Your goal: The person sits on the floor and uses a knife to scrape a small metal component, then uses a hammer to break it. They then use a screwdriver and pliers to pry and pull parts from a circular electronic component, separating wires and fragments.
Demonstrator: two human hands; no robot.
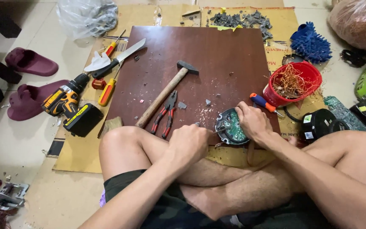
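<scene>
Crossed bare legs (pixel 217 178) of the seated person fill the foreground. Just beyond the knees, the round circuit board (pixel 230 126) (green face, dark rim) rests on the near edge of the dark brown wooden board (pixel 217 55), which lies on flattened cardboard (pixel 77 148) on the floor. The right hand (pixel 253 121) lies on the circuit board's right side, fingers curled over its rim and pressing it down. The left hand (pixel 188 142), just left of the circuit board, is clenched around a thin metal tool (pixel 206 128) whose tip reaches the circuit board's left edge (the tool's kind cannot be told). Left of the circuit board lie red-handled pliers (pixel 166 114) and, beside them, a wooden-handled hammer (pixel 166 93), among grey chips scattered on the wooden board. Just behind the right hand is an orange-and-blue screwdriver (pixel 262 101), touching a red bucket (pixel 303 70) that holds tangled copper wire. Right of the circuit board sits a black round casing (pixel 318 123). Far left of the circuit board are a yellow-and-black cordless drill (pixel 70 108), a knife (pixel 119 59) and an orange screwdriver (pixel 106 91). Beyond the wooden board lies a heap of grey fragments (pixel 240 19).
</scene>
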